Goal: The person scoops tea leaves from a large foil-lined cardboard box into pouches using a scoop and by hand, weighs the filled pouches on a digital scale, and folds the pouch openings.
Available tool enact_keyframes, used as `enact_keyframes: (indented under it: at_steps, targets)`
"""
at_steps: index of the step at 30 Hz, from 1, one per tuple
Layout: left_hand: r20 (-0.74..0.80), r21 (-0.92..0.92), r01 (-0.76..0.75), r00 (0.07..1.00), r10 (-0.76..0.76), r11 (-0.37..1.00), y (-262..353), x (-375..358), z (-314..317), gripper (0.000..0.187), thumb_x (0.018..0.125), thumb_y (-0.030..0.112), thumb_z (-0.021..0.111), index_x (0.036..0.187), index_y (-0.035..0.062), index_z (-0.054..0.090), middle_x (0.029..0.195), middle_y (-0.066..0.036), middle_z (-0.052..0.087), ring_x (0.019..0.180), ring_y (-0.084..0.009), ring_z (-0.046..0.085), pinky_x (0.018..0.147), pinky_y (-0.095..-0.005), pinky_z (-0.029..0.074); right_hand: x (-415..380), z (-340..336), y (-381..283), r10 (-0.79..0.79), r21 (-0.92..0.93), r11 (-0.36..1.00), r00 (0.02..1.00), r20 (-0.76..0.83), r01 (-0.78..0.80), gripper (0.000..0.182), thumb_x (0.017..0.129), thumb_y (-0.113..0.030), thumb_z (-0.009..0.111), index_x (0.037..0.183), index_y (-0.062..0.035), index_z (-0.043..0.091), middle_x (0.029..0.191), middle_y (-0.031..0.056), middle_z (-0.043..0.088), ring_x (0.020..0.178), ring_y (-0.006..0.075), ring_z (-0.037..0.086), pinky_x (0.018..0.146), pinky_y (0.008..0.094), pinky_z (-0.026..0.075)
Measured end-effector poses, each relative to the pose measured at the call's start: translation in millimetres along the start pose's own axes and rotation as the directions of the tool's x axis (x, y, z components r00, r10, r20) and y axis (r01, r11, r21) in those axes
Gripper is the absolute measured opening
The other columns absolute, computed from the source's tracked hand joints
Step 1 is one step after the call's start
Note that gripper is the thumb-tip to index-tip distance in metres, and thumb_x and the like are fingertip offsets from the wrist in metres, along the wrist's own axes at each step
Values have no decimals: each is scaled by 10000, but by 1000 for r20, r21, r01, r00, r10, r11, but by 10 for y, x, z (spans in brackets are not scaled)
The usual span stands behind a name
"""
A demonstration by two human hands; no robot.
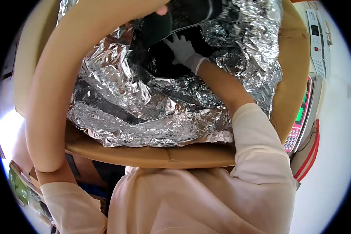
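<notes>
A large cardboard box [156,156] is lined with crumpled silver foil [144,97]. Inside it, my right hand [182,48] wears a white glove and reaches into the dark hollow, fingers spread, nothing visible in its grasp. Its fingertips are close to the lower edge of a dark green-black sheet or bag [158,29]. My left arm, in a tan sleeve-like cover, curves over the box's left side. Of my left hand [162,10] only a small pinkish part shows at the top, beside the dark item; its fingers are mostly hidden.
Right of the box is a pink-framed scale [299,117] with green displays and a keypad. A white device [316,39] with a small screen is at the upper right. Red tubing or cable [312,158] runs below the scale. Green items [18,187] lie at the lower left.
</notes>
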State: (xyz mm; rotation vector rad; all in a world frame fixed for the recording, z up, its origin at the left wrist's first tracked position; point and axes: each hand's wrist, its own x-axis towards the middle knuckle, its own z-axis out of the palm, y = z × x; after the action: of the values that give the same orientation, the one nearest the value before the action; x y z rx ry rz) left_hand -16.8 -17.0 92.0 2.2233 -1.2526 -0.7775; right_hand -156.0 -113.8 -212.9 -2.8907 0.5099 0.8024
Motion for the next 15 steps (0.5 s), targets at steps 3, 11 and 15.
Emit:
enact_keyframes:
  at_steps: [3, 11, 15]
  targets:
    - [-24, 82, -80, 996, 82, 993, -193, 78, 15, 282, 820, 20, 421, 985, -142, 582, 775, -254, 639, 640, -285, 670, 670, -389, 517, -49, 27, -18, 31, 168, 985, 996, 88, -46, 937, 598, -297, 823, 1402, -235, 347, 1447, 187, 266, 1219, 409, 422, 952, 466, 440]
    - [-1, 32, -159, 987, 159, 987, -360, 119, 132, 248, 774, 5, 444, 889, -134, 615, 676, -242, 630, 697, -315, 673, 734, -408, 515, -205, 189, -18, -42, 547, 825, 949, 312, -144, 699, 655, -174, 714, 1315, -139, 488, 1190, 203, 553, 1076, 304, 551, 929, 325, 454]
    - [-26, 175, -142, 989, 148, 974, -562, 293, 346, 251, 774, 37, 498, 918, -126, 623, 722, -232, 650, 724, -332, 677, 744, -412, 517, -497, -421, 79, 2, 798, 534, 944, 330, -280, 723, 648, -169, 710, 1317, -40, 469, 1082, 150, 607, 1004, 230, 565, 869, 296, 449]
